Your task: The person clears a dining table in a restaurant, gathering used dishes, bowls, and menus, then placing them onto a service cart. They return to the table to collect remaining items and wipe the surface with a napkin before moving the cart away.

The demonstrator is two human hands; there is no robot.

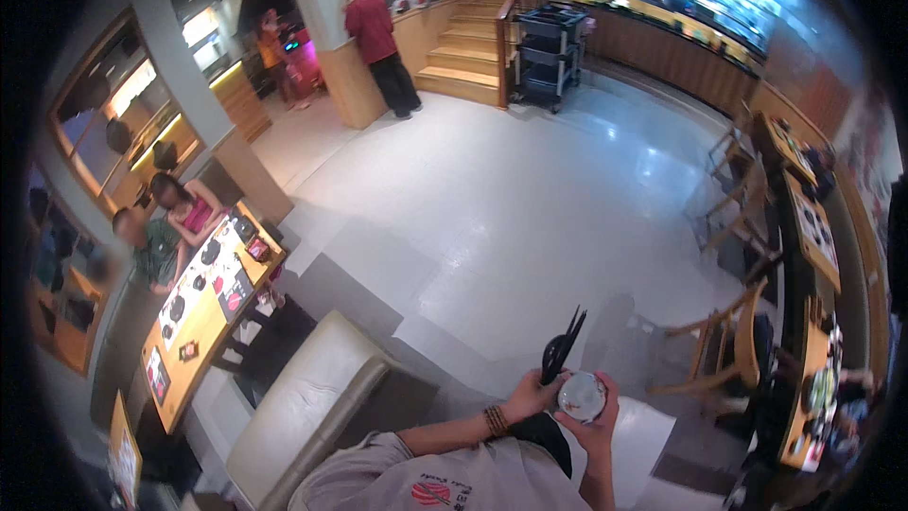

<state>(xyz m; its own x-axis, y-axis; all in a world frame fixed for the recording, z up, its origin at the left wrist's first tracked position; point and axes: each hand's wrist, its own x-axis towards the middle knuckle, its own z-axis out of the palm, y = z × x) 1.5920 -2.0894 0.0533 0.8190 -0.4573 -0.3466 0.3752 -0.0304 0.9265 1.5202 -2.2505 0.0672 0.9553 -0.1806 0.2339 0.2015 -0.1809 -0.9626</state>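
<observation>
My left hand (530, 399), with a beaded bracelet (495, 421) at its wrist, is closed around a pair of black chopsticks (572, 333) and a black spoon (552, 356). These point up and away from me. Beside it, my right hand (600, 428) is wrapped round a small white bowl (582, 394) with a faint pattern. The left fingers lie close against the bowl's left side; whether they also grip it I cannot tell. Both hands are held in front of my body, above the floor.
A cream padded seat (317, 397) stands at my left, by a wooden table (200, 355) with two seated people. Wooden chairs (724, 345) and set tables (815, 350) line the right. Ahead are a standing person (374, 33), stairs (463, 61) and a dark trolley (547, 52).
</observation>
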